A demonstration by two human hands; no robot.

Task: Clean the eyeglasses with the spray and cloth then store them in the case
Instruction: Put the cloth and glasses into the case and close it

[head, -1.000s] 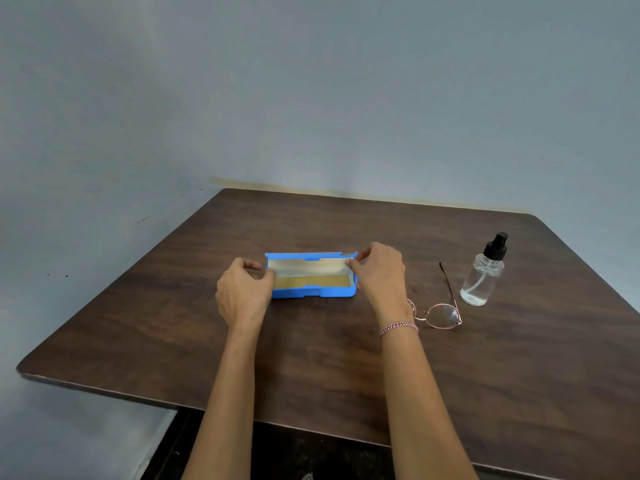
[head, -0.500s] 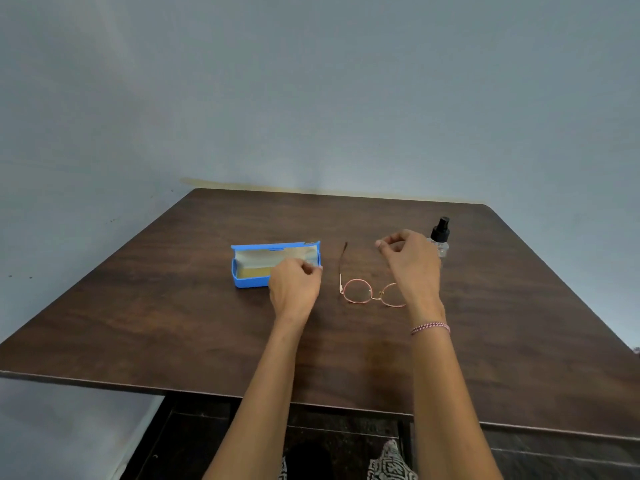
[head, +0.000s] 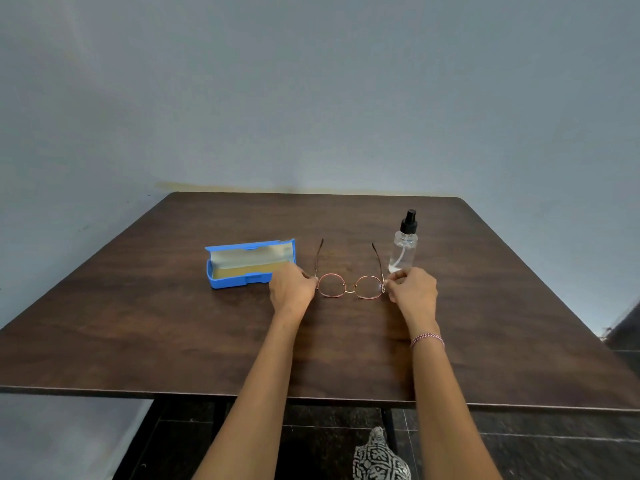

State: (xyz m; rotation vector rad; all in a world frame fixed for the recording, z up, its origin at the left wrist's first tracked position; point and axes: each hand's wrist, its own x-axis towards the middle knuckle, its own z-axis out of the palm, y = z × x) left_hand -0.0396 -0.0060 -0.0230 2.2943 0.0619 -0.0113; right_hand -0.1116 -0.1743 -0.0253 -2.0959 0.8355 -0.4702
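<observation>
Left hand (head: 291,293), right hand (head: 414,292) moved onto eyeglasses (head: 349,287); fingers (head: 309,279) pinch outer edges; case (head: 239,281), spray (head: 403,249) flank closely.

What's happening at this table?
A person holds the eyeglasses by both ends of the frame, with the left hand and the right hand each pinching one end. The temples are unfolded. They sit on the table between an open blue case and an upright spray bottle, which stands untouched.
</observation>
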